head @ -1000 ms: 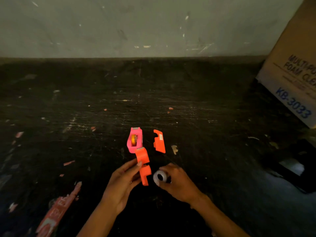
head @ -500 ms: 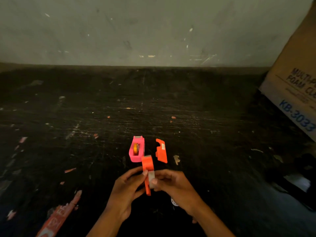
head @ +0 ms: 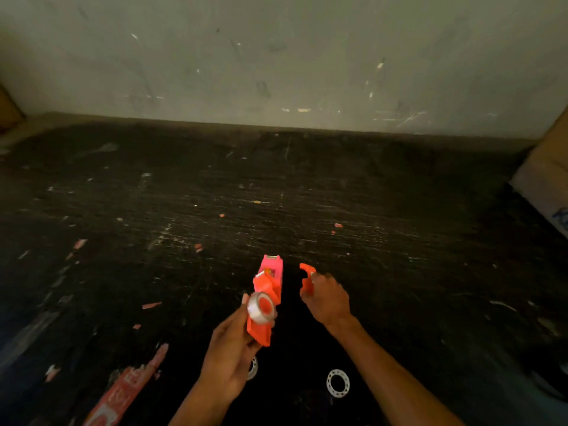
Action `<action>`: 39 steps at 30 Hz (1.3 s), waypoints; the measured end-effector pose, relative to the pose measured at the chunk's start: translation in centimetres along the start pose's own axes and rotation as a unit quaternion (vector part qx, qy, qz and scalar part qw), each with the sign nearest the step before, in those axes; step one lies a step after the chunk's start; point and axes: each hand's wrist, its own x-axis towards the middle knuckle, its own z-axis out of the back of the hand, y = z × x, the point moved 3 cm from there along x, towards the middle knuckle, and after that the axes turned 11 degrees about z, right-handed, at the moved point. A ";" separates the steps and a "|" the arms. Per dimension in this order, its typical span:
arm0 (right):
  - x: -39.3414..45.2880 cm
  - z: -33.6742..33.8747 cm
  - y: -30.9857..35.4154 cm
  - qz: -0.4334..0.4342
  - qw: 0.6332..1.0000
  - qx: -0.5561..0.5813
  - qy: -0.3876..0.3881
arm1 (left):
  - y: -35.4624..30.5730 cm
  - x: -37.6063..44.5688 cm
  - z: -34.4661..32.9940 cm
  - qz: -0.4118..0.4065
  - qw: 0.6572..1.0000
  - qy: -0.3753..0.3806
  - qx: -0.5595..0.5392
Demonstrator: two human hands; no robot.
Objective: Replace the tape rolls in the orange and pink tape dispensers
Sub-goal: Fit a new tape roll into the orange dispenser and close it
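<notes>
My left hand holds one orange dispenser half above the dark table, with a clear tape roll seated on its hub. Just behind it the pink dispenser lies on the table, partly hidden by the orange half. My right hand is to the right, fingers closed on the other orange dispenser half, which rests on or just above the table.
Two white empty tape cores lie near me: one between my forearms, one partly hidden by my left hand. A cardboard box stands at the right edge. A red label sticks to the scratched table at lower left.
The tape roll went from my right hand onto the orange half in my left hand. My right hand then moved right and took hold of the second orange half.
</notes>
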 end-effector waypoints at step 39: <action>-13.4 5.7 4.0 0.137 0.805 0.574 -0.056 | -0.3 -4.2 -3.7 -0.239 0.949 0.013 0.206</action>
